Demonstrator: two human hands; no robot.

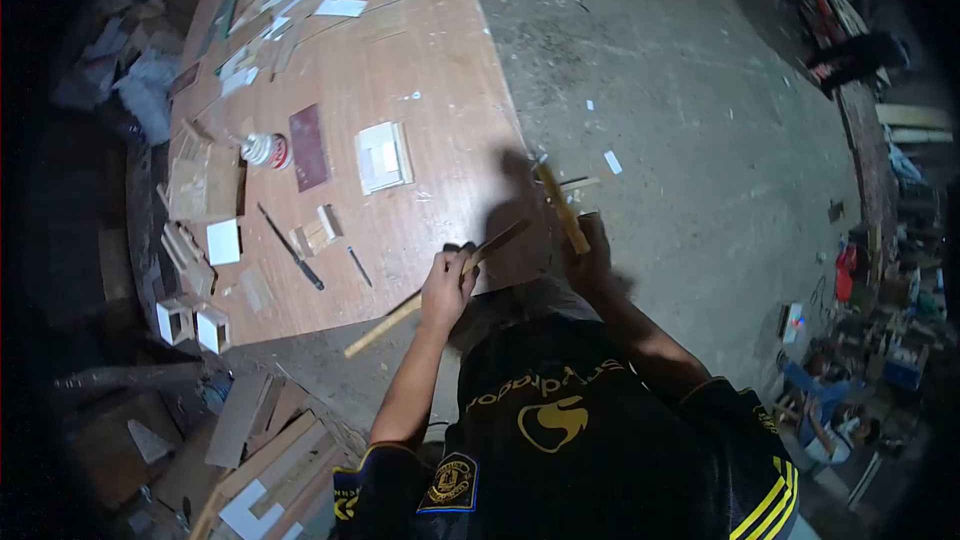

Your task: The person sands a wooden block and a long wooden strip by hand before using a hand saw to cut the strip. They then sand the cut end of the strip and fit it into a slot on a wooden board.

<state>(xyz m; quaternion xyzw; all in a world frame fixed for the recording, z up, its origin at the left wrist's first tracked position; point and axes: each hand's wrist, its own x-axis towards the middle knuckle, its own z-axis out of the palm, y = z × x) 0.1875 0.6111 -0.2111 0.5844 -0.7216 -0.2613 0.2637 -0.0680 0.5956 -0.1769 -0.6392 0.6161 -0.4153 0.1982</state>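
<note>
My left hand (447, 288) is closed around a long, thin wooden stick (384, 328) near the front edge of the table. The stick's pale end points down and left; a darker thin end rises up and right past my fingers. Over the floor, just off the table's right edge, my right hand (592, 262) grips a short yellowish wooden piece (563, 208) that tilts up and left. My right fingers are partly in shadow. Left of my left hand, a pencil-like stick (360, 267), a dark slim tool (291, 247) and a small wooden assembly (318, 230) lie on the table.
The wooden table (450, 60) bears a white bottle (266, 150), a dark red rectangular sheet (309, 147), a stack of pale panels (383, 157) and small wooden boxes (205, 183). Scraps (340, 7) litter its far end. Boards (265, 440) lean at lower left.
</note>
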